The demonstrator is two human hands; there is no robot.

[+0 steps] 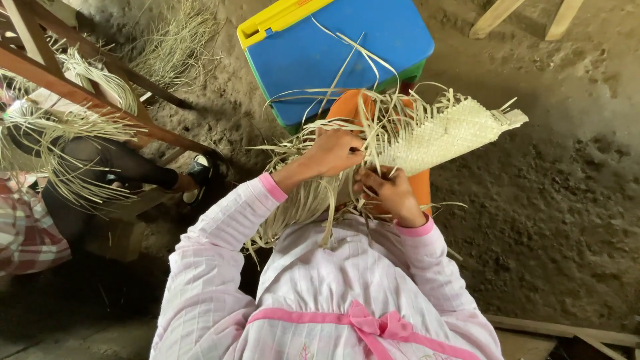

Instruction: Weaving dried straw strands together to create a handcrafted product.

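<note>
A pale woven straw mat (445, 133) stretches to the right, with many loose straw strips (313, 193) hanging from its near end over my lap. My left hand (337, 151) pinches strips at the mat's unwoven edge. Just below and to the right, my right hand (392, 193) grips strips under the mat. Both arms wear pink striped sleeves. An orange rounded object (348, 107) lies partly hidden beneath the weaving.
A blue box with a yellow edge (333, 50) stands on the dirt floor (547, 200) ahead. A wooden frame (80, 87) with hanging straw is at the left, where another person's dark-clad leg and shoe (198, 175) rest. Wooden legs (520, 17) show top right.
</note>
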